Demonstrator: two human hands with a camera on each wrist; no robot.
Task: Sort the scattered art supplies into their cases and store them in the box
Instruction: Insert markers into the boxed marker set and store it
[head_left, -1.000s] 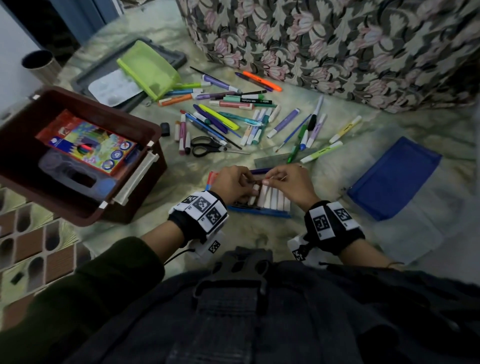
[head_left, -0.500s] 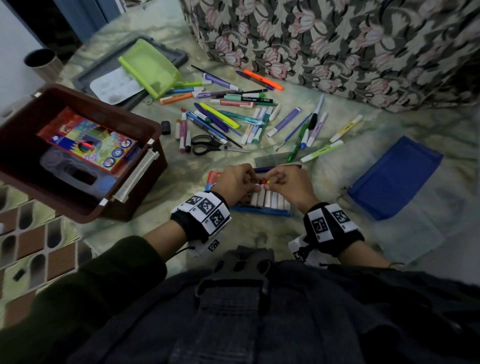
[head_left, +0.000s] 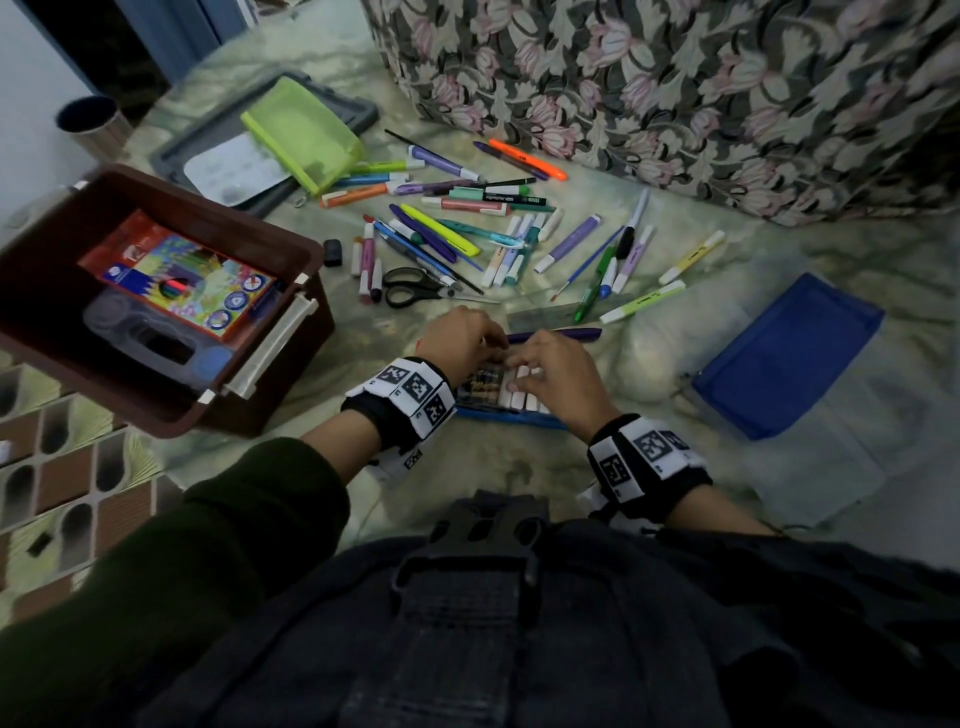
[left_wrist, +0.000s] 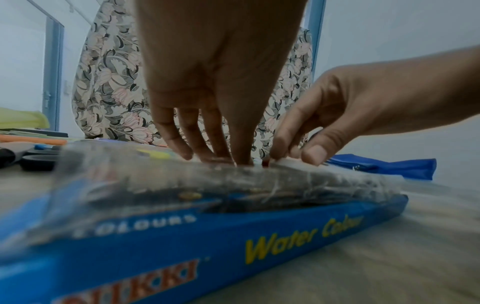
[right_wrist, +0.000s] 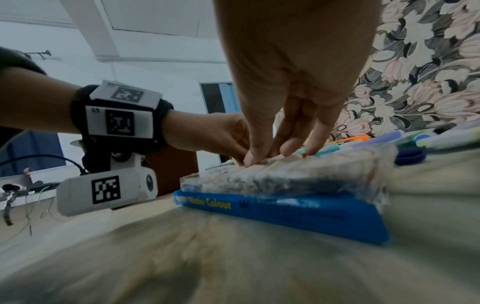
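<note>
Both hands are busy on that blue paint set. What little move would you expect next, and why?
Probably pressing the tubes flat into the water colour box: both the left hand and right hand have fingertips on its clear tray, which sits raised above the box.

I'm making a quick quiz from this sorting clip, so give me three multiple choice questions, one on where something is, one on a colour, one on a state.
1. Where is the coloured pencil pack?
A. inside the brown box
B. on the blue pouch
C. under the scissors

2. What colour is the pouch on the grey tray?
A. red
B. lime green
C. black

3. What are the hands doing?
A. resting in the lap
B. both on the water colour box
C. cutting paper

Key: 1 A, it lies in the brown box. 2 B, lime green. 3 B, left hand and right hand have fingers on the water colour box.
</note>
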